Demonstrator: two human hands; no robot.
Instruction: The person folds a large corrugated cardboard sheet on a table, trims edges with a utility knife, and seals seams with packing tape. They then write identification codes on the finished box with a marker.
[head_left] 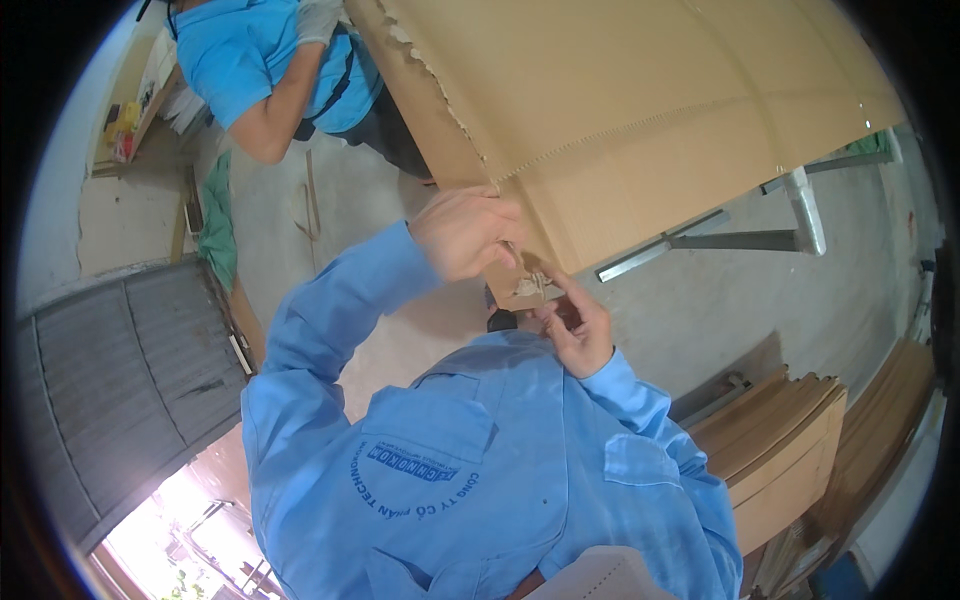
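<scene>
grey floor [690, 330] below; i seem to be working the torn near corner [528, 287] of the cardboard [640, 120], left hand [465, 232] half-curled, right hand [580, 325] nearly pinched, holds unclear; next likely needs steady fingers.

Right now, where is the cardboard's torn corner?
In the head view, the torn corner is just right of centre, between the left hand and the right hand.

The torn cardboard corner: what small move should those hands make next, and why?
Perhaps the right hand should flatten or pinch away the ragged bits at the torn corner, while the left hand steadies the cardboard: both hands are at that corner, and its surface looks frayed.
</scene>
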